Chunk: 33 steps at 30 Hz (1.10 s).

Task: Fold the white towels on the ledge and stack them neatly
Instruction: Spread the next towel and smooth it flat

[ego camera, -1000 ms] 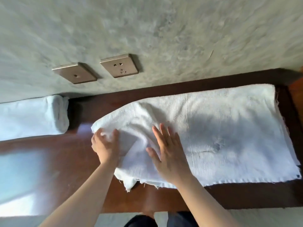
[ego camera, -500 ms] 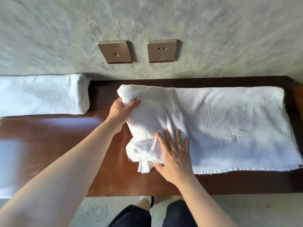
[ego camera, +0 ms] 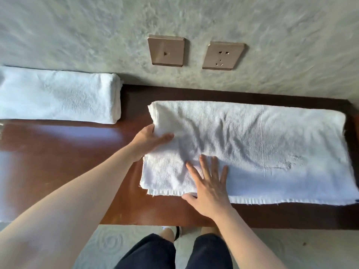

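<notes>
Head view | white towel (ego camera: 252,148) lies along the ledge (ego camera: 68,162), folded towel (ego camera: 58,96) apart at left | my left hand (ego camera: 149,139) pinches the left fold | right hand (ego camera: 208,187) presses flat, fingers straight | soft, limp; I'd take hold at corners

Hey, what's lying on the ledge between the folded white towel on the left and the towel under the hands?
Nothing: the head view shows only bare glossy brown wooden ledge between the folded white towel and the spread white towel.
</notes>
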Tool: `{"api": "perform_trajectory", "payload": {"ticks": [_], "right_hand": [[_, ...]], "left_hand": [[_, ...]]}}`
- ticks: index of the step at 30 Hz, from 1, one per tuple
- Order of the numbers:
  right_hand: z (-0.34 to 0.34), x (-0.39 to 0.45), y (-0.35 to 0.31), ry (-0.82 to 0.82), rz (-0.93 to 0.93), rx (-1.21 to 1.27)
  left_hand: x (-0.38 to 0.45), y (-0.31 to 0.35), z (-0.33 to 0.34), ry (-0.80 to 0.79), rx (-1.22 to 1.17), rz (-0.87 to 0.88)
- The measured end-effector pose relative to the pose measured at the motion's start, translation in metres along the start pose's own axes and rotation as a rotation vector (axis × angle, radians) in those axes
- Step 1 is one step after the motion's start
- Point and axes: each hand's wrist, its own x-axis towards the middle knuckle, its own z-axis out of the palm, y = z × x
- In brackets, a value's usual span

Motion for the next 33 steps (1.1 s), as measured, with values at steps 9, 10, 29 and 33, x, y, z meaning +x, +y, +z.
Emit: {"api": "perform_trajectory", "payload": {"ticks": [9, 10, 29, 33], "right_hand": [[-0.037, 0.030, -0.010, -0.010, 0.100, 0.034], [-0.040, 0.034, -0.012, -0.033, 0.097, 0.030], [-0.003, -0.011, -0.029, 0.482, -0.291, 0.180], [0.020, -0.014, -0.019, 0.383, -0.288, 0.038]], "left_hand": [[-0.021, -0.026, -0.002, -0.199, 0.109, -0.113], [-0.023, -0.033, -0.005, -0.261, 0.270, -0.135], [-0.076, -0.074, -0.001, -0.032, -0.537, -0.153], [-0.071, -0.076, 0.006, -0.083, -0.397, -0.281]]}}
